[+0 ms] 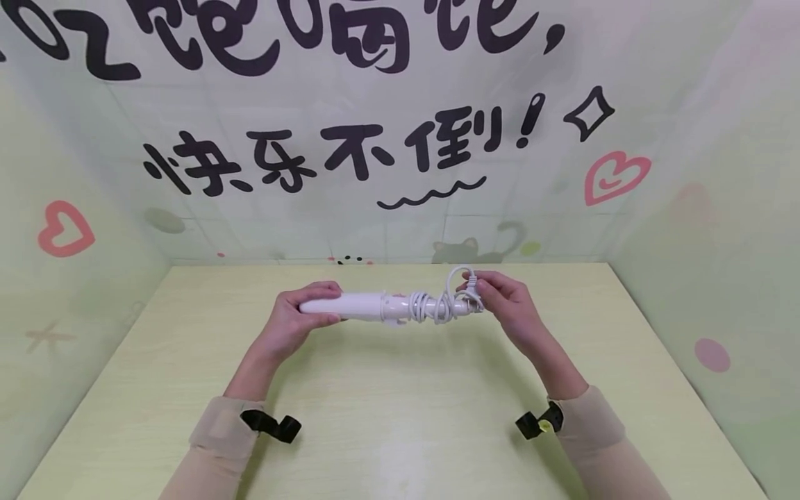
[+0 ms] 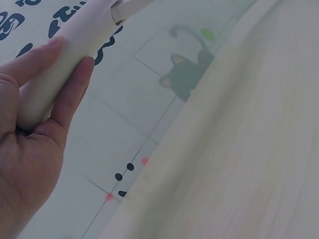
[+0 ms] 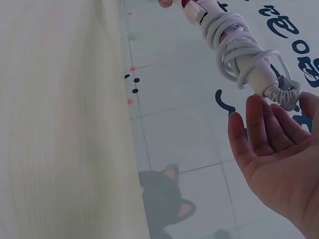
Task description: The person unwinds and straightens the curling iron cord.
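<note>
A white wand-shaped appliance, which looks like a curling iron (image 1: 356,306), is held level above the table in the head view. My left hand (image 1: 292,321) grips its thick smooth end, thumb on one side and fingers on the other, as the left wrist view also shows. White power cord (image 3: 230,47) is wound in several loops around the thinner handle. At the handle's far end my right hand (image 1: 511,307) pinches the plug (image 3: 287,103) between thumb and fingertips. A loop of cord rises beside those fingers. The plug's prongs are hard to make out.
Beneath both hands lies a pale wood-grain table (image 1: 400,403). Walls printed with black lettering, hearts and a cat (image 1: 459,250) enclose it at the back and sides. Each wrist carries a band with a small black camera mount (image 1: 275,425).
</note>
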`<state>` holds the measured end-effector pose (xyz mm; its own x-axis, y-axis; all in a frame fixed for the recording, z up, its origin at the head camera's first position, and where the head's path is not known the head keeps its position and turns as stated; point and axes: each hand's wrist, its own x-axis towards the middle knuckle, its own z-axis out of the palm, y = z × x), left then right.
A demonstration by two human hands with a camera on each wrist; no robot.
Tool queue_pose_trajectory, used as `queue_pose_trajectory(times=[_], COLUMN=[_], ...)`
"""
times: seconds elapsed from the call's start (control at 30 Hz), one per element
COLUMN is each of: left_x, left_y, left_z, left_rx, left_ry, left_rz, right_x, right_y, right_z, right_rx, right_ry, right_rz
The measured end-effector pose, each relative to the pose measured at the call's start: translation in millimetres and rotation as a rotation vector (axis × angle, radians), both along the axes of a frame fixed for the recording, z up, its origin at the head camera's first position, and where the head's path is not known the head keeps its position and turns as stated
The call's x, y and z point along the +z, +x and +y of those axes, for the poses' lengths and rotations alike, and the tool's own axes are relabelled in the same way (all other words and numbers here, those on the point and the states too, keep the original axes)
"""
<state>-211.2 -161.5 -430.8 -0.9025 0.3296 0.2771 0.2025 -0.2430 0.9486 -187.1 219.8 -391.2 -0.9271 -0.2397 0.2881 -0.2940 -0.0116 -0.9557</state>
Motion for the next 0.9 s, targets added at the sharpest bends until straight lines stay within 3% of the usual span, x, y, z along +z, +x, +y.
queue_pose_trajectory(times=[0.47, 0.9], left_x=[0.4, 1.7], left_y=[1.3, 1.4], left_z=[-8.4, -9.2], left_rx=[0.105, 0.115], left_ry=[-0.193, -0.301], left_rz=[0.011, 0.008], right_x=[0.1, -9.0], right_y=[-5.7, -4.3], right_z=[-7, -16], right_rx=[-0.096, -0.265], right_ry=[0.067, 0.044], right_rz=[-0.048, -0.092])
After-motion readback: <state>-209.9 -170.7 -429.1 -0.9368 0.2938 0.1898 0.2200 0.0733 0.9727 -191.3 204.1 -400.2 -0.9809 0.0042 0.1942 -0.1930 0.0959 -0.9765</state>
